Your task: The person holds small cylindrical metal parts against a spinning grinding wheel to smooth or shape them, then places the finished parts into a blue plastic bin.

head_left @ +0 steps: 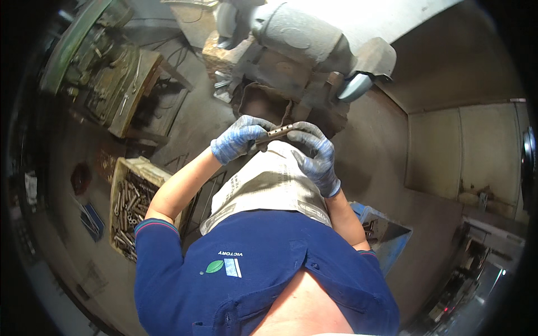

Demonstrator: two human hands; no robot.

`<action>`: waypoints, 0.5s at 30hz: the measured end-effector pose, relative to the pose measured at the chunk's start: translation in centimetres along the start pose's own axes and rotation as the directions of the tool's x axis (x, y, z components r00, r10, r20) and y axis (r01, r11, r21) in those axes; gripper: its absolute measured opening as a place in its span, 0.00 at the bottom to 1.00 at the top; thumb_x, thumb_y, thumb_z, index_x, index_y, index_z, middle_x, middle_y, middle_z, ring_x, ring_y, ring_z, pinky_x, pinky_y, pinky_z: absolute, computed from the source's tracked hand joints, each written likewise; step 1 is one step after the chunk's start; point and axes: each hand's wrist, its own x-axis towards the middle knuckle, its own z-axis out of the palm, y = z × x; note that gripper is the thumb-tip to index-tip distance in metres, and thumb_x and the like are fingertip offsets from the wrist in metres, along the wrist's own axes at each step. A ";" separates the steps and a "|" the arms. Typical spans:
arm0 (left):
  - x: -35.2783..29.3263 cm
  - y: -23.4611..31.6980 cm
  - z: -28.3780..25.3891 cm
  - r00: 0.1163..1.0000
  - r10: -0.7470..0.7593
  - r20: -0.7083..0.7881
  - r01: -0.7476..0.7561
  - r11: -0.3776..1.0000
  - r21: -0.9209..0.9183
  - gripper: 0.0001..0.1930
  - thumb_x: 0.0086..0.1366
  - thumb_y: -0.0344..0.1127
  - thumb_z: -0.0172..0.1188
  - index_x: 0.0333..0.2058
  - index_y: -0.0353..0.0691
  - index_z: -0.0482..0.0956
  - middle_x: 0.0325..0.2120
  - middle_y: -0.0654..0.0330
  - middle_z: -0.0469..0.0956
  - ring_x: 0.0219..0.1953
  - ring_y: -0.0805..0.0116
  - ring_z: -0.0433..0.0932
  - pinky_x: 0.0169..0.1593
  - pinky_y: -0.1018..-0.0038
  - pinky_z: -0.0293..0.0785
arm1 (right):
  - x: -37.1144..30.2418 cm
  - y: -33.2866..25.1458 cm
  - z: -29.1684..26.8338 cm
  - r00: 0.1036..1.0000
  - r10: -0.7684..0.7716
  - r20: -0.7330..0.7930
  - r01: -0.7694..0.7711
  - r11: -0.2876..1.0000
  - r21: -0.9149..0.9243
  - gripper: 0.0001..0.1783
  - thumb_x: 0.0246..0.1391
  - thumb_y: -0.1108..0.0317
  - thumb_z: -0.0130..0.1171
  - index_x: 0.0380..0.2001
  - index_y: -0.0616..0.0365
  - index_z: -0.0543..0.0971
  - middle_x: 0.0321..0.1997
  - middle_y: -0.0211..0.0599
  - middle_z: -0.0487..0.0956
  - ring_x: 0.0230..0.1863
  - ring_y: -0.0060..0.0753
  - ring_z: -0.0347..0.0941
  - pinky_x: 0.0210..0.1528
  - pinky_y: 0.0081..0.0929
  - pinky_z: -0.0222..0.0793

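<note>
A short metal tube (278, 132) with a row of small holes is held level above my lap, in front of the grinding machine. My left hand (240, 139), in a blue and grey work glove, is closed round the tube's left end. My right hand (317, 155), gloved the same way, has its fingertips at the tube's right end, while its thumb stands lower and apart from the tube. Between the two hands the tube's holed side shows. A pale apron (263, 187) covers my lap just below.
The grey double-ended grinding machine (300, 36) stands straight ahead, with a dark hollow (263, 103) below it. At my left is a yellowish crate (119, 187) with many metal tubes; at my right, a blue crate (399, 241) with some parts. A green machine (95, 73) stands far left.
</note>
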 end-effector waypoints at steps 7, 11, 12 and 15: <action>6.4 0.2 0.7 0.967 -0.116 0.226 0.144 0.983 -0.112 0.20 0.56 0.41 0.55 0.39 0.28 0.76 0.19 0.63 0.73 0.18 0.80 0.70 0.22 0.86 0.66 | -2.1 1.9 -0.7 0.936 0.280 -0.214 -0.184 0.906 0.381 0.09 0.46 0.76 0.60 0.34 0.67 0.79 0.45 0.39 0.70 0.47 0.30 0.69 0.47 0.23 0.67; 8.2 0.9 0.0 0.973 -0.218 0.079 0.226 0.967 -0.116 0.18 0.63 0.35 0.54 0.46 0.26 0.71 0.23 0.62 0.74 0.20 0.80 0.71 0.26 0.84 0.71 | -2.8 3.1 -2.1 0.879 0.191 -0.438 -0.145 0.980 0.135 0.10 0.48 0.73 0.60 0.34 0.66 0.79 0.44 0.38 0.71 0.47 0.30 0.69 0.48 0.22 0.65; 8.4 0.6 0.2 0.985 -0.168 0.037 0.172 0.969 -0.176 0.17 0.63 0.36 0.55 0.45 0.27 0.72 0.25 0.62 0.75 0.22 0.80 0.72 0.26 0.85 0.71 | -3.2 3.7 -2.2 0.852 0.181 -0.492 -0.152 0.983 0.100 0.10 0.48 0.72 0.61 0.34 0.66 0.79 0.44 0.38 0.71 0.46 0.30 0.69 0.49 0.22 0.64; 9.2 0.6 1.8 0.992 -0.124 0.032 0.126 0.991 -0.049 0.14 0.61 0.33 0.58 0.43 0.29 0.74 0.27 0.61 0.76 0.23 0.80 0.73 0.30 0.83 0.72 | -3.7 4.6 -2.4 0.796 0.229 -0.561 -0.158 0.972 0.173 0.08 0.50 0.74 0.58 0.34 0.66 0.79 0.43 0.37 0.72 0.46 0.30 0.69 0.49 0.22 0.63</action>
